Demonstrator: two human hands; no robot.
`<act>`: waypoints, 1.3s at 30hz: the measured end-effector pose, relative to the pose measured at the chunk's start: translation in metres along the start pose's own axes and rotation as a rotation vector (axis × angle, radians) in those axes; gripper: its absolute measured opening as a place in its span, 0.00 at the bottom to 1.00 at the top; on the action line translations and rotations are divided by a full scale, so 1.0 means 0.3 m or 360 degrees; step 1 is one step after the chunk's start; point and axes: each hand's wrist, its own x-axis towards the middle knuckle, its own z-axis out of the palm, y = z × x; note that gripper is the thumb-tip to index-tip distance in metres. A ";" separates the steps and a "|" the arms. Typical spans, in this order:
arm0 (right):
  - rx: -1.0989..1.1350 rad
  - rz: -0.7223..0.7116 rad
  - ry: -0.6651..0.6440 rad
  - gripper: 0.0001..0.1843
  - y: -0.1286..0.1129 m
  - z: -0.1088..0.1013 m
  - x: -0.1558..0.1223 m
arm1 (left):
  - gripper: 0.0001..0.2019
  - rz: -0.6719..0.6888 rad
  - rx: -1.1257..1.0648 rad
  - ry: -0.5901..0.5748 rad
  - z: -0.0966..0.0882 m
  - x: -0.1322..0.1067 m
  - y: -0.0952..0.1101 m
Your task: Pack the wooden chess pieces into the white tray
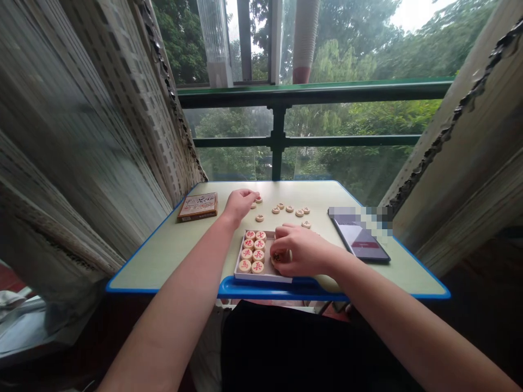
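Eight pieces [258, 255] sit in the box [261, 276]. Our right hand [300, 250] pinches one more piece [281, 256] there. Our left hand [240, 201] curls by loose pieces [290, 209] on the table [171, 250]; we cannot tell if it grips.

Red 兵 on wooden pieces [257, 267], in box [261, 277], other characters illegible

Pale greenish-cream table [171, 250] with a bright blue rim. The chess pieces in the white tray [261, 276] are light wood discs [253, 251] with red characters, and the loose ones [291, 210] match. The box lid [198, 206] is brown with a cream panel, the phone [362, 239] black-framed with a red stripe, the window railing [314, 92] dark green.
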 end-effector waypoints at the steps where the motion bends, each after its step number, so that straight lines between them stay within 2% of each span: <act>1: 0.0005 -0.0008 -0.0006 0.05 0.000 0.000 0.000 | 0.13 0.0004 0.0007 -0.0004 0.000 0.000 0.000; 5: 0.0018 -0.0015 -0.0023 0.04 0.003 -0.006 -0.001 | 0.14 0.0114 0.0155 0.0014 -0.007 0.002 -0.014; 10: 0.0017 0.0024 -0.0049 0.06 0.001 -0.015 -0.001 | 0.12 0.0481 0.1001 0.0122 -0.027 0.015 -0.055; 13: 0.0059 0.0064 -0.0043 0.09 0.000 -0.020 -0.003 | 0.10 0.0532 0.1257 0.0148 -0.038 0.025 -0.074; 16: 0.0124 0.0067 -0.0045 0.08 0.002 -0.019 -0.005 | 0.10 0.0557 0.1263 0.0157 -0.040 0.031 -0.082; 18: 0.0143 0.0056 -0.0045 0.06 0.006 -0.014 -0.005 | 0.11 0.0542 0.1214 0.0034 -0.036 0.029 -0.083; 22: 0.0155 0.0058 -0.0040 0.04 0.008 -0.010 -0.006 | 0.11 0.0338 0.1113 -0.0241 -0.023 0.017 -0.086; 25: 0.0228 0.0060 -0.0040 0.05 0.009 -0.019 -0.009 | 0.12 0.0245 0.1135 -0.0345 -0.018 0.007 -0.084; 28: 0.0324 0.0085 0.0002 0.05 0.021 -0.029 -0.013 | 0.18 0.0222 0.1175 -0.0389 -0.019 0.003 -0.081; 30: 0.0347 0.0094 0.0082 0.05 0.037 -0.031 -0.013 | 0.20 0.0203 0.1166 -0.0438 -0.023 0.004 -0.081; 34: 0.0342 0.0128 0.0406 0.04 0.083 -0.022 -0.004 | 0.15 0.0174 0.1109 -0.0563 -0.027 0.009 -0.087; 37: 0.0327 0.0273 0.0683 0.04 0.120 -0.009 0.009 | 0.13 0.0268 0.0986 -0.0500 -0.017 -0.001 -0.069; 39: 0.0330 0.0381 0.0810 0.04 0.139 0.000 0.018 | 0.14 0.0359 0.0762 -0.0491 -0.004 -0.021 -0.037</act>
